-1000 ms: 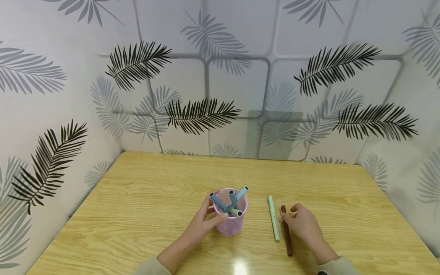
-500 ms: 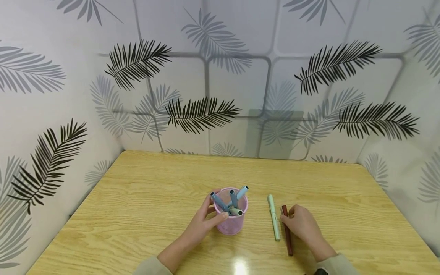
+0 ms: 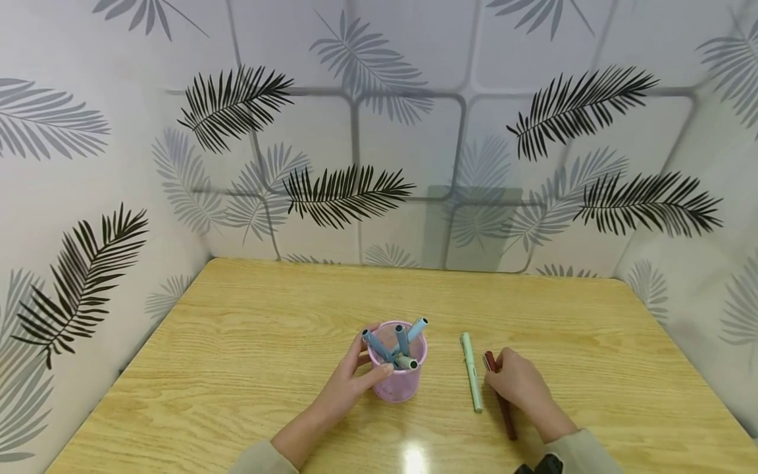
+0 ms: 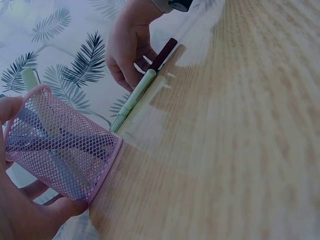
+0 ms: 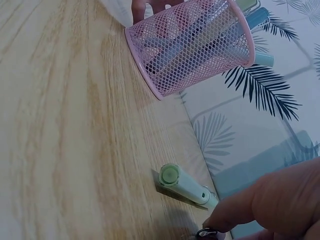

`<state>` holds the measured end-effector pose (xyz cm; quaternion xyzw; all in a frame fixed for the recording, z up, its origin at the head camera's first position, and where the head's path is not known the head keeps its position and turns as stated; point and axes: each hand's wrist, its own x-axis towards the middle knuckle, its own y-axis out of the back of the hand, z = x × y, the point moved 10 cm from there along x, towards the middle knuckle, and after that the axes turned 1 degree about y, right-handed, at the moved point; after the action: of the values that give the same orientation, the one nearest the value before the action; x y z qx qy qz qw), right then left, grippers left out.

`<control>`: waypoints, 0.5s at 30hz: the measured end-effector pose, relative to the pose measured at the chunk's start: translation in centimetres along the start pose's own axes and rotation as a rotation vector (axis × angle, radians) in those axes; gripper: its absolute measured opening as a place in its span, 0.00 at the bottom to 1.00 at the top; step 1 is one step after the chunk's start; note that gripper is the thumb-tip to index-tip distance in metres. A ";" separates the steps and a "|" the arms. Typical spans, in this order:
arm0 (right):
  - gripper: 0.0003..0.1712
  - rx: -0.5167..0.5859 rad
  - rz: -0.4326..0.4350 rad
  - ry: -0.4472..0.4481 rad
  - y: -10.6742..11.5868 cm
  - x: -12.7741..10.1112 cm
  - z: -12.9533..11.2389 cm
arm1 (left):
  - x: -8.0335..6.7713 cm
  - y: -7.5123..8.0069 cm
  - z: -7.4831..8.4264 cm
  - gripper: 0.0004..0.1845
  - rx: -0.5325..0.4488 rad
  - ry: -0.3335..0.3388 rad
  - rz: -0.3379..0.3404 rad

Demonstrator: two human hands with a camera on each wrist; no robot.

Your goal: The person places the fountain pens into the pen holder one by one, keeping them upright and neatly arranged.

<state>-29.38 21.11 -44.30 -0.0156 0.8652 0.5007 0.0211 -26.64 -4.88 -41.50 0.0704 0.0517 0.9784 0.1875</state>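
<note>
Two hands of mine are down on the wooden bench, and between them sit the things I am handling. Farthest left, my left hand curls round the pink mesh cup, thumb on the near side and fingers on the far side, gripping its wall; the wrist view shows my fingers through the mesh at its base. Four pens stand tilted inside the cup, three blue ones and a pale green one, their ends poking above the rim and leaning different ways. Just right of the cup, apart from it, a mint-green pen lies flat on the bench, running roughly away from me. Right beside that, nearly parallel, lies a dark red pen, its far end tucked under my fingertips and its near end slanting out toward my sleeve. My right hand rests over this red pen, fingers curled down onto its upper part and pinching it against the bench; the pen has not left the wood. From the right wrist view one fingertip hangs close above the green pen's end. Leaf-patterned walls close in the bench on three sides.
</note>
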 end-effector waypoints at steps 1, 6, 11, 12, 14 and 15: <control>0.09 -0.011 -0.005 0.002 0.0 0.0 0.0 | 0.0 0.0 0.0 0.34 0.002 0.000 0.000; 0.10 -0.061 -0.038 0.017 -0.4 0.0 -0.3 | -0.1 0.1 0.1 0.35 0.000 0.007 -0.005; 0.10 -0.053 -0.038 0.008 -0.5 0.0 -0.1 | -0.1 0.0 0.2 0.35 -0.011 0.010 -0.011; 0.10 -0.048 -0.034 0.006 -0.5 0.0 0.0 | -0.1 0.0 0.2 0.35 -0.012 0.007 -0.012; 0.10 -0.037 -0.031 -0.007 -0.5 -0.1 0.3 | -0.1 0.0 0.2 0.35 -0.010 0.002 -0.010; 0.10 -0.032 -0.030 -0.010 -0.4 -0.1 0.4 | -0.1 -0.1 0.2 0.35 -0.011 0.003 -0.010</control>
<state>-29.23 21.22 -44.84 -0.0262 0.8566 0.5143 0.0327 -26.52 -4.82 -41.36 0.0675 0.0472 0.9778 0.1929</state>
